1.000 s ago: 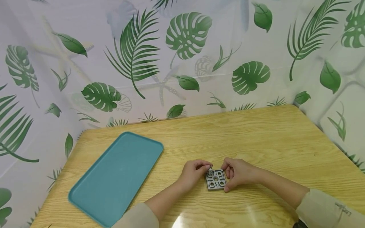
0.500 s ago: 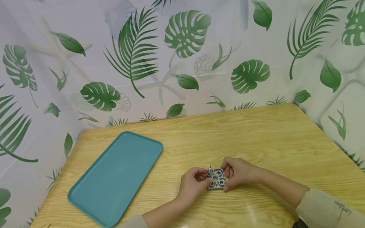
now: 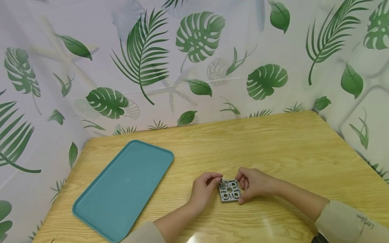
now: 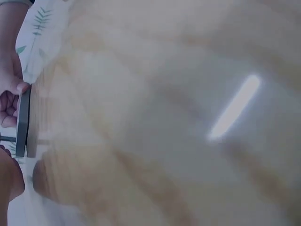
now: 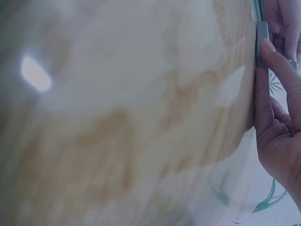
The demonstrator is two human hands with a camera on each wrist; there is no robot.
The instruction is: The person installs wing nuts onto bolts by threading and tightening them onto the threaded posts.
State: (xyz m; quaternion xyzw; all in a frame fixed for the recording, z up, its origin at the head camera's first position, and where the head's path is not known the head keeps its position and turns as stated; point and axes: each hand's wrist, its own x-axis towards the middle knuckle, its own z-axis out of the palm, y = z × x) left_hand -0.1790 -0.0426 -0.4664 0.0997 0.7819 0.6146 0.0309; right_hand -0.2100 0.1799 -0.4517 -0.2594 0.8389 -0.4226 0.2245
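A square grey metal plate point(image 3: 230, 193) with round holes and curved slots lies flat on the wooden table. At its far left corner a small shiny metal bolt point(image 3: 224, 182) stands upright. My left hand point(image 3: 203, 189) pinches the bolt's top between thumb and fingertips, partly hiding it. My right hand point(image 3: 256, 182) grips the plate's right side, thumb at the near corner and fingers at the far one. In the left wrist view the plate point(image 4: 22, 123) shows edge-on, with a thin dark shaft point(image 4: 7, 139) standing out from it. The right wrist view shows my right thumb on the plate's edge point(image 5: 262, 37).
A teal rectangular tray point(image 3: 127, 179) lies on the table point(image 3: 273, 141) to the left of my hands. A leaf-printed white cloth point(image 3: 194, 67) hangs behind the table and along both sides.
My left hand went from the bolt down to the plate's left edge, thumb over a near hole, then came back up to the bolt's top. The right hand and plate stayed still.
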